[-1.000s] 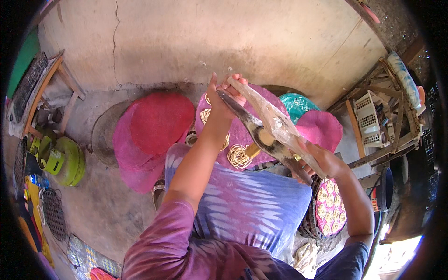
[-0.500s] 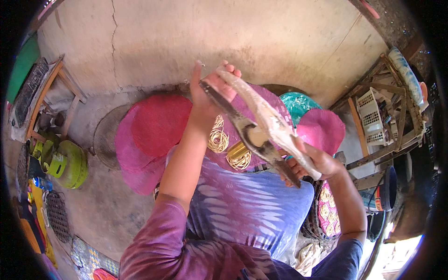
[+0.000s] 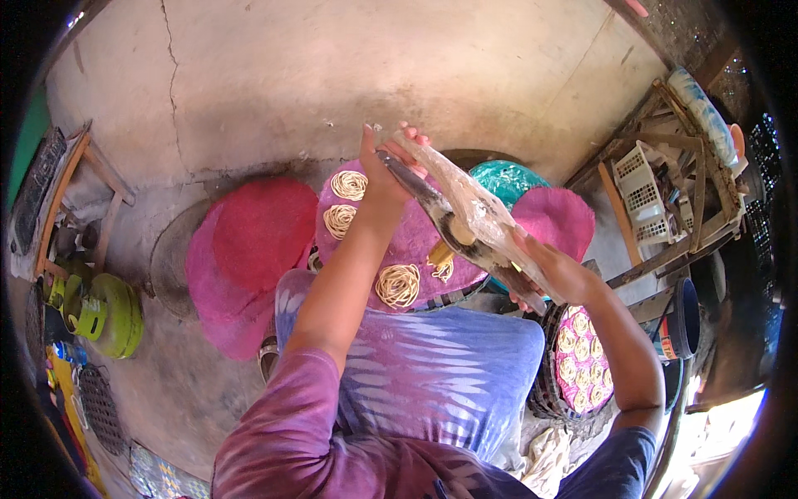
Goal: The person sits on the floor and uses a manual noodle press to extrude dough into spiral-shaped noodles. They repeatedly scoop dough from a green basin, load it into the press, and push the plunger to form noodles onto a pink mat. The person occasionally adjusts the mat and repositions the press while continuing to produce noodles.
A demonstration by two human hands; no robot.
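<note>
Both my hands hold a long two-armed noodle press. Its pale, dough-crusted upper arm (image 3: 465, 195) lies beside the dark lower arm (image 3: 424, 193), slanting down to the right. My left hand (image 3: 397, 162) wraps the far end with its thumb up; my right hand (image 3: 559, 276) grips the near right end. From the lower arm a brass cylinder (image 3: 439, 253) points down, with a small heap of noodle strands (image 3: 444, 270) below it. To its left lies a round noodle coil (image 3: 397, 286). More coils (image 3: 349, 185) lie farther back on the round pink mat (image 3: 403, 237), partly behind my left forearm.
Red and pink round mats (image 3: 264, 224) lie left; a pink mat (image 3: 555, 218) and teal basin (image 3: 509, 179) sit right. Beside my right knee stands a basket of noodle coils (image 3: 582, 362). A green gas cylinder (image 3: 115, 314) stands far left, a wooden rack (image 3: 665, 191) far right.
The press has shifted right across the mat, off the coil that was under the brass cylinder. That coil now shows whole, with a smaller heap under the cylinder. My view has turned slightly right.
</note>
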